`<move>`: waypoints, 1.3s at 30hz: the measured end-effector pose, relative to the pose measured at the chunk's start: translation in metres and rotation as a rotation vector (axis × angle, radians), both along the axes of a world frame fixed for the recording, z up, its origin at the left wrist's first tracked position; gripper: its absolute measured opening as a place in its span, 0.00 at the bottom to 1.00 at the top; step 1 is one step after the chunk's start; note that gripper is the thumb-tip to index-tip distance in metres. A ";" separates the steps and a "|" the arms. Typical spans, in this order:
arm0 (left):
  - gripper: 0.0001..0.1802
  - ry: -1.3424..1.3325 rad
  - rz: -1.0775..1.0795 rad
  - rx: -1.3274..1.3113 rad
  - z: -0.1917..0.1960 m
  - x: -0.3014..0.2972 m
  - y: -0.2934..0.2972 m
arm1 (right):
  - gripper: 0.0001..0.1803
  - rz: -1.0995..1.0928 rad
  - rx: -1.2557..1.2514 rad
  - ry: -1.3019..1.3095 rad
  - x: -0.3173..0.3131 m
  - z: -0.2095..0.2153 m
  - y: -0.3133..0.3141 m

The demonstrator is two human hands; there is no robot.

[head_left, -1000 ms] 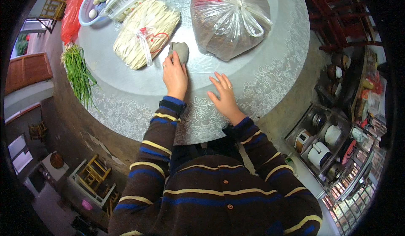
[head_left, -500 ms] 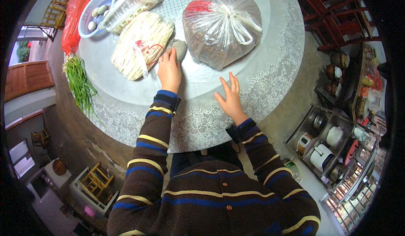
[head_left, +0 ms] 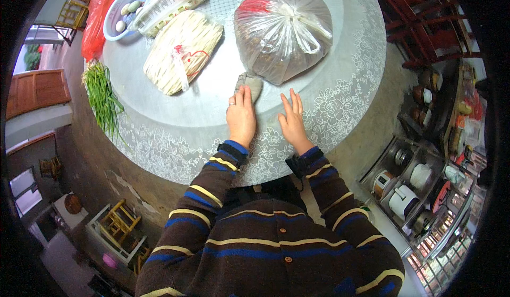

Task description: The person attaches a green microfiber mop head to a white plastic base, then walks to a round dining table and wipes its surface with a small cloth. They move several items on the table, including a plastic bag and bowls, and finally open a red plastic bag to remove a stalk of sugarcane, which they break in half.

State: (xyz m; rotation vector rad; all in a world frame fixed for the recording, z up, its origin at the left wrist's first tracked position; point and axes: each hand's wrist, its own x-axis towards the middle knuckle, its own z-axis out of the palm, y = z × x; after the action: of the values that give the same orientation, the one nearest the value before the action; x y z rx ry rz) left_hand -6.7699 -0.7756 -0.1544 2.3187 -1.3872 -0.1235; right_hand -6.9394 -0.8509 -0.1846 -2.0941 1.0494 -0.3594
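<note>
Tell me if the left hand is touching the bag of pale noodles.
Apart: the head view shows tabletop between the left hand and the bag of pale noodles.

The head-worn fisheye camera looks steeply down from above the striped cardigan (head_left: 255,265), with the round table (head_left: 175,113) ahead. The cardigan occupies the lower frame, nearest the lens; the hands (head_left: 241,119) sit mid-frame, at close range. Straight edges bend toward the dark rim.
</note>
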 end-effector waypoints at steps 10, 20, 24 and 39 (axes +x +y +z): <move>0.31 -0.048 -0.124 -0.044 -0.006 -0.050 -0.004 | 0.35 0.047 -0.011 -0.029 -0.009 -0.004 -0.007; 0.31 0.027 0.107 -0.019 0.001 -0.009 0.033 | 0.36 0.108 -0.053 0.004 -0.012 -0.006 -0.008; 0.30 0.005 0.216 -0.027 0.002 0.020 0.059 | 0.36 0.099 -0.053 0.030 -0.011 -0.006 -0.007; 0.31 -0.138 0.465 -0.030 -0.008 0.097 0.161 | 0.38 0.113 -0.187 0.148 -0.026 -0.010 0.007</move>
State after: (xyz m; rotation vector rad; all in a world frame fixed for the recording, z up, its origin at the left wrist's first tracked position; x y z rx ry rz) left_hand -6.6731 -0.6146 -0.1621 2.5942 -0.8630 0.1988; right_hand -6.9651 -0.8437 -0.1946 -2.3669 1.0082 -0.2584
